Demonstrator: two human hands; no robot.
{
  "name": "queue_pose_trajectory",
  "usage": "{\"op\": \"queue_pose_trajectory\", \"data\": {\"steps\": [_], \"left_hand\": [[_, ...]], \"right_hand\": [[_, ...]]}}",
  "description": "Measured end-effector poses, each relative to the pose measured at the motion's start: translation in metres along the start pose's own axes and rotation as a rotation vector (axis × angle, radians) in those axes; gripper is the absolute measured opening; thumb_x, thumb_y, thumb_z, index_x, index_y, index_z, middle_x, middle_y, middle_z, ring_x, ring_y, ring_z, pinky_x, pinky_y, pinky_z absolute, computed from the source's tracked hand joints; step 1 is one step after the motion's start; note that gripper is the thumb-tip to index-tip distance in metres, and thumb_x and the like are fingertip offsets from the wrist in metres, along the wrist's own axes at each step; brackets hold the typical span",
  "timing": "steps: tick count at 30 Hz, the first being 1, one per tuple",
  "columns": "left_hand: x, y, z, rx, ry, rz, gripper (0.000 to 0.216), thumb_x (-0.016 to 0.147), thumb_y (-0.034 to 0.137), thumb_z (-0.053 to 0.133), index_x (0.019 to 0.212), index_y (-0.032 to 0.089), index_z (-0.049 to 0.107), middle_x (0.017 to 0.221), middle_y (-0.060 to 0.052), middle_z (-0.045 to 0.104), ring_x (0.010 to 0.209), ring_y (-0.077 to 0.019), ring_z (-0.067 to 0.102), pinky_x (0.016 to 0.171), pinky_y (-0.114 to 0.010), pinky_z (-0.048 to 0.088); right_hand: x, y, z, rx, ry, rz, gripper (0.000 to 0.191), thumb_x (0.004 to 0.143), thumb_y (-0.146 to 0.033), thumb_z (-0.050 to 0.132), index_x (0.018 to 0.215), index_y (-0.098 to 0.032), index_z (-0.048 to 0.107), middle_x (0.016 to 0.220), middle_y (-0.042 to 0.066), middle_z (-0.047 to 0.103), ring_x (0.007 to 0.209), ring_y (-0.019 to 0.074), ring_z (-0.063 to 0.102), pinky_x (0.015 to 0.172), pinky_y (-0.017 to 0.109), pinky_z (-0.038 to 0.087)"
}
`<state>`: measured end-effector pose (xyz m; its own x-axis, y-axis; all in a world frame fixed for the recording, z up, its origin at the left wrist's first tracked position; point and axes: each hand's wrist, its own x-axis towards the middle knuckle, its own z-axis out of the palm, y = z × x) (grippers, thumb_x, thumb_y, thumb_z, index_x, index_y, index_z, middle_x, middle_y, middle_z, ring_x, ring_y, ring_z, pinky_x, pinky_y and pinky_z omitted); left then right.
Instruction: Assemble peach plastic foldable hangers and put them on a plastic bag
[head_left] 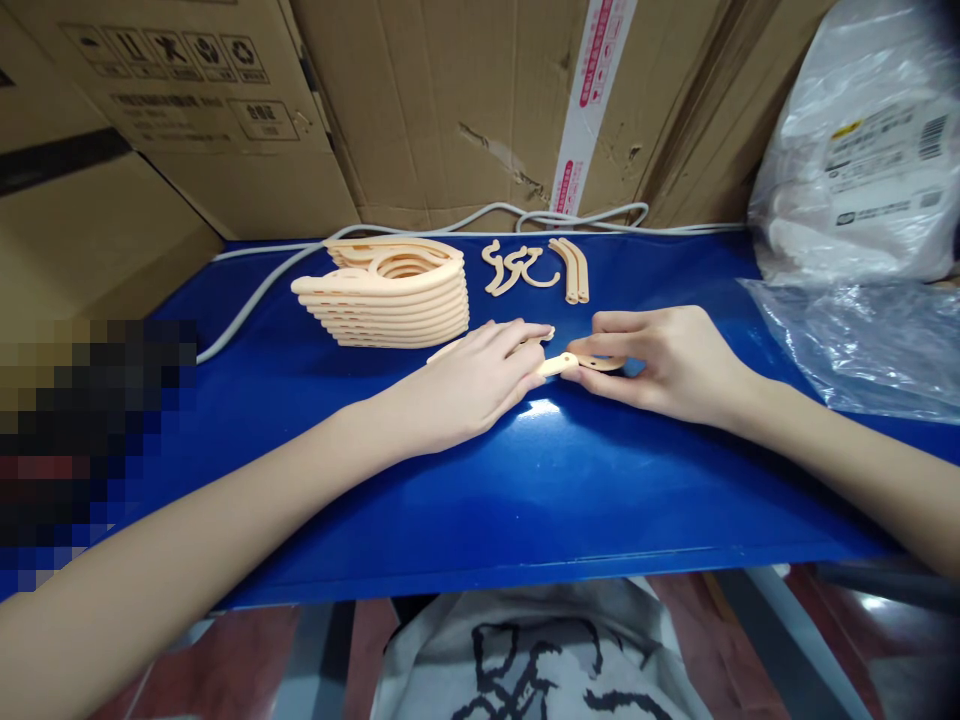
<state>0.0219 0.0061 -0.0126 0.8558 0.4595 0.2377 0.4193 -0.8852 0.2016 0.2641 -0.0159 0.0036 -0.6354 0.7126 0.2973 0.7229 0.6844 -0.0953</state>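
My left hand lies over a cream plastic folding-hanger part, its fingers curled onto it and hiding most of it. Just to the right, my right hand pinches another hanger part, a hanger arm, between thumb and fingers. The two parts meet at their ends, low over the blue tabletop; whether they are joined, I cannot tell. Behind my left hand stands a neat stack of folded cream hangers. Loose hanger hooks and a few curved hanger arms lie beyond my hands.
Blue sheeting covers the table. Cardboard boxes line the back and left, with a white cable along them. Clear plastic packaging and a wrapped white bundle sit at the right. A blurred dark patch is at the left edge.
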Motion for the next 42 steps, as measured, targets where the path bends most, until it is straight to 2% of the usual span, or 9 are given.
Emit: {"op": "queue_pose_trajectory", "data": {"steps": [8, 12, 15, 18, 22, 26, 31, 36, 42], "left_hand": [[-0.001, -0.001, 0.001, -0.007, -0.02, 0.029, 0.032, 0.107, 0.028, 0.029, 0.117, 0.012, 0.055, 0.148, -0.016, 0.045, 0.136, -0.0274, 0.042, 0.115, -0.048, 0.034], [0.0, 0.0, -0.003, -0.13, -0.019, 0.005, 0.033, 0.107, 0.033, 0.03, 0.113, 0.015, 0.057, 0.147, -0.012, 0.047, 0.137, -0.0243, 0.042, 0.116, -0.044, 0.033], [-0.001, -0.002, -0.007, -0.247, 0.001, -0.078, 0.031, 0.105, 0.032, 0.032, 0.104, 0.016, 0.059, 0.144, -0.012, 0.049, 0.134, -0.023, 0.046, 0.112, -0.04, 0.038], [-0.002, -0.008, -0.007, -0.305, 0.008, -0.129, 0.022, 0.098, 0.025, 0.045, 0.114, 0.016, 0.057, 0.142, -0.012, 0.049, 0.131, -0.0228, 0.05, 0.11, -0.038, 0.041], [-0.003, -0.016, -0.002, -0.292, 0.01, -0.101, 0.031, 0.094, 0.018, 0.048, 0.124, 0.017, 0.056, 0.145, -0.011, 0.046, 0.13, -0.0221, 0.051, 0.11, -0.037, 0.042], [-0.001, -0.022, 0.002, -0.253, 0.077, -0.061, 0.03, 0.098, 0.012, 0.04, 0.12, 0.014, 0.06, 0.139, -0.012, 0.051, 0.127, -0.0182, 0.054, 0.108, -0.032, 0.043], [0.0, -0.022, -0.002, -0.182, 0.139, -0.073, 0.027, 0.099, 0.011, 0.042, 0.113, 0.015, 0.063, 0.126, -0.011, 0.061, 0.117, -0.0184, 0.06, 0.099, -0.032, 0.048], [0.0, -0.018, -0.005, -0.099, 0.154, -0.129, 0.026, 0.098, 0.012, 0.044, 0.115, 0.017, 0.062, 0.127, -0.009, 0.064, 0.115, -0.0222, 0.062, 0.097, -0.037, 0.05], [0.001, -0.018, -0.003, -0.014, 0.172, -0.146, 0.025, 0.098, 0.009, 0.045, 0.115, 0.014, 0.063, 0.128, -0.01, 0.064, 0.118, -0.0241, 0.062, 0.099, -0.039, 0.051]], "right_hand": [[0.001, -0.004, -0.004, 0.004, -0.038, 0.028, 0.031, 0.094, -0.041, 0.051, 0.093, -0.023, 0.077, 0.068, 0.002, 0.059, 0.056, 0.0137, 0.053, 0.052, 0.029, 0.03], [0.004, 0.0, -0.015, 0.165, -0.113, 0.012, 0.029, 0.093, -0.043, 0.055, 0.092, -0.023, 0.077, 0.068, 0.0, 0.058, 0.056, 0.0125, 0.051, 0.054, 0.029, 0.032], [0.006, 0.005, -0.022, 0.301, -0.284, -0.019, 0.026, 0.091, -0.046, 0.06, 0.091, -0.026, 0.076, 0.071, -0.001, 0.06, 0.061, 0.0134, 0.054, 0.067, 0.031, 0.038], [0.005, 0.012, -0.024, 0.298, -0.368, -0.09, 0.029, 0.09, -0.053, 0.06, 0.091, -0.029, 0.076, 0.083, 0.002, 0.065, 0.077, 0.019, 0.059, 0.086, 0.042, 0.039], [0.003, 0.018, -0.022, 0.232, -0.307, -0.14, 0.029, 0.089, -0.056, 0.06, 0.093, -0.032, 0.076, 0.112, 0.006, 0.063, 0.105, 0.0273, 0.056, 0.095, 0.05, 0.037], [0.002, 0.016, -0.022, 0.209, -0.295, -0.138, 0.021, 0.091, -0.047, 0.059, 0.093, -0.034, 0.076, 0.13, 0.004, 0.056, 0.12, 0.029, 0.049, 0.101, 0.053, 0.035], [0.002, 0.012, -0.026, 0.216, -0.306, -0.15, 0.024, 0.095, -0.032, 0.052, 0.087, -0.032, 0.075, 0.137, 0.003, 0.052, 0.128, 0.0268, 0.047, 0.104, 0.052, 0.038], [0.001, 0.012, -0.024, 0.275, -0.299, -0.114, 0.029, 0.094, -0.018, 0.045, 0.088, -0.026, 0.072, 0.144, 0.005, 0.049, 0.134, 0.0246, 0.046, 0.104, 0.044, 0.043], [0.004, 0.002, -0.02, 0.499, -0.251, -0.026, 0.026, 0.09, -0.009, 0.045, 0.099, -0.022, 0.065, 0.124, 0.006, 0.064, 0.117, 0.0204, 0.06, 0.096, 0.036, 0.048]]}}
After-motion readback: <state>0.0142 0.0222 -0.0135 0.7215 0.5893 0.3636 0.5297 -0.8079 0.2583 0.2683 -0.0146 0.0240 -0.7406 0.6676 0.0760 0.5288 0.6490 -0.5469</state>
